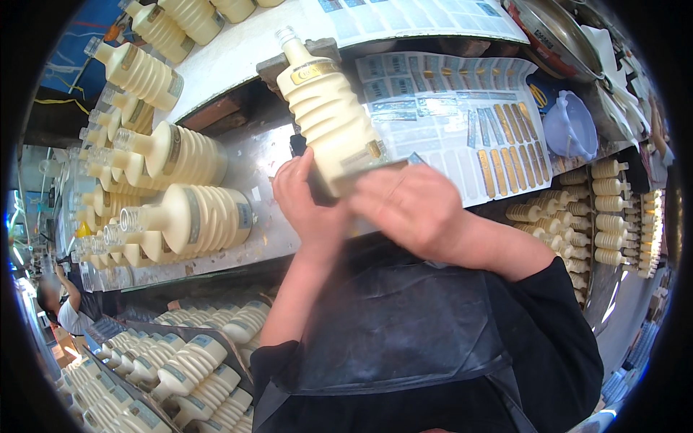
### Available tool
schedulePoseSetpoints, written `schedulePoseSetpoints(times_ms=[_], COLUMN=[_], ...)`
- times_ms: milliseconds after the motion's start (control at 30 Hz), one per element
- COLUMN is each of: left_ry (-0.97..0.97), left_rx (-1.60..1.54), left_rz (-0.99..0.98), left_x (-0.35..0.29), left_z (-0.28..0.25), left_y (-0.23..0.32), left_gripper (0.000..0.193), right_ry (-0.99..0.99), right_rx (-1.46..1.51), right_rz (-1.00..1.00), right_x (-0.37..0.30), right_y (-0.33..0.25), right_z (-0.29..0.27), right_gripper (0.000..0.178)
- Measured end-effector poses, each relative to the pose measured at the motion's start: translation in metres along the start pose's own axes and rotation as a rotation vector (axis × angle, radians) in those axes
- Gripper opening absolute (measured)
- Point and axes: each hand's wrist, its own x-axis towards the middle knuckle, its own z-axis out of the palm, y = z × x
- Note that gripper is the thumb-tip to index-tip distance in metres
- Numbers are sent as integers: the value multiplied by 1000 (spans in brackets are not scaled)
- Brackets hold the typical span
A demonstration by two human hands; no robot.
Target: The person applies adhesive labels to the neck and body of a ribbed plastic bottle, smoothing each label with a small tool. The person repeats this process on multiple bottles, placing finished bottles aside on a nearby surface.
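Note:
A cream bottle [328,119] with a ribbed, spiral body lies with its neck pointing away from me. Its shoulder rests on a dark block [267,72] and it carries a gold label near the neck. My left hand [309,198] holds the near end from the left, thumb up along its side, other fingers partly hidden. Across the bottle's near right end lies my right hand [415,206], its fingers smeared by motion. A small bluish edge shows just beyond its knuckles; I cannot make out what it is. To the right lies a sheet of labels [447,115], several of them gold strips.
Many similar bottles [206,216] crowd the table's left side. More fill crates [188,361] below left and racks [610,206] at right. A white bucket [570,126] and a metal basin [556,36] stand at the right. Another person [72,310] is far left.

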Motion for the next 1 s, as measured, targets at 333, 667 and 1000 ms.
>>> schedulePoseSetpoints(times_ms=[333, 667, 1000], left_ry=[20, -5, -10], left_rx=[50, 49, 50], left_rz=[2, 6, 5], left_x=[1, 0, -1], left_z=[3, -1, -1], left_y=[7, 6, 3], left_gripper=[72, 80, 81], right_ry=[-111, -145, -227], right_rx=[-137, 7, 172], right_rz=[101, 630, 877], right_x=[14, 19, 20], right_y=[-15, 5, 11], right_z=[-11, -8, -10], right_gripper=[37, 20, 16])
